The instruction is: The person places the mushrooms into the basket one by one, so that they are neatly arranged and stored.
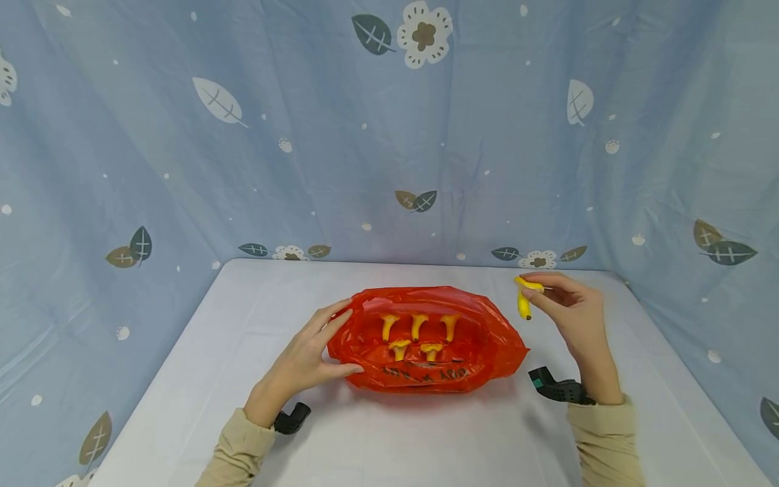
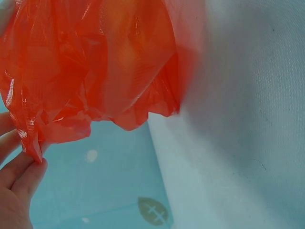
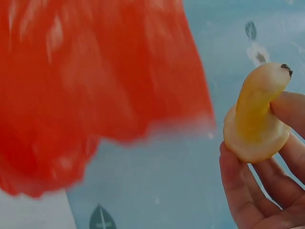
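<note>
A red plastic bag [image 1: 511, 348] lies on the white table, its mouth spread open toward the head camera. Several yellow toy mushrooms [image 1: 450, 327] show inside it in two rows. My left hand [image 1: 310, 355] holds the bag's left end, fingers over the rim and thumb along the near side. In the left wrist view, fingertips [image 2: 35, 174] meet a pointed corner of the bag. Off the bag's right end, my right hand [image 1: 569, 301] pinches another yellow mushroom [image 3: 259, 117] between thumb and fingers. That mushroom has a curved stem, dark at the tip, and a wide pale cap.
The white table [image 1: 426, 439] reaches back to a blue curtain [image 1: 304, 135] with leaf and flower prints, which also hangs along both sides. A black wrist camera [image 1: 292, 419] sits at the left wrist and another black camera [image 1: 556, 387] at the right.
</note>
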{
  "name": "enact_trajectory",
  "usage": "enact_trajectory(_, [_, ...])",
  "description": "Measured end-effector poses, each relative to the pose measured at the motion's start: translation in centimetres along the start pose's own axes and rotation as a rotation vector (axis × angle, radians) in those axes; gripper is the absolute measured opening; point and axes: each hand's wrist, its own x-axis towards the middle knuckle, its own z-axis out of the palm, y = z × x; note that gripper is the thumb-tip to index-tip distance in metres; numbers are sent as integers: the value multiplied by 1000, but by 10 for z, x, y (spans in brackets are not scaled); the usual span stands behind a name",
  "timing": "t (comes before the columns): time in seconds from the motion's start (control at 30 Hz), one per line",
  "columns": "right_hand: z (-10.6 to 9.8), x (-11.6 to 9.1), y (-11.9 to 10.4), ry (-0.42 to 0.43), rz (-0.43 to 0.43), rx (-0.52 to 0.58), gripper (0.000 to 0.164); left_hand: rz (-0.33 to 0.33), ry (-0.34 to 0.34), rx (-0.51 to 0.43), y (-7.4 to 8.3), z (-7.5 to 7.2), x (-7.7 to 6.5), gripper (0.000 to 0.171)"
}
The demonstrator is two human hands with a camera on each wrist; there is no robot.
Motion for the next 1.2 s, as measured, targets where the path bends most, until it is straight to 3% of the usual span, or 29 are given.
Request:
enact_trajectory(0.47, [51, -9, -19, -236, 35, 50, 19, 14, 6, -16, 0, 0, 1, 89])
enact_trajectory(0.7, [77, -16, -19, -352, 128, -154, 18, 16, 7, -13, -1, 1, 1, 90])
enact_trajectory(0.83, [88, -21, -16, -413, 108, -260, 17, 20, 15, -12, -2, 1, 0, 90])
enact_trajectory(1.0, [97, -25, -14, -446, 93, -395, 18, 29, 22, -7, -2, 0, 1, 89])
enact_trajectory(1.2, [106, -25, -6, -438, 132, -525, 17, 25, 15, -9, -2, 0, 1, 89])
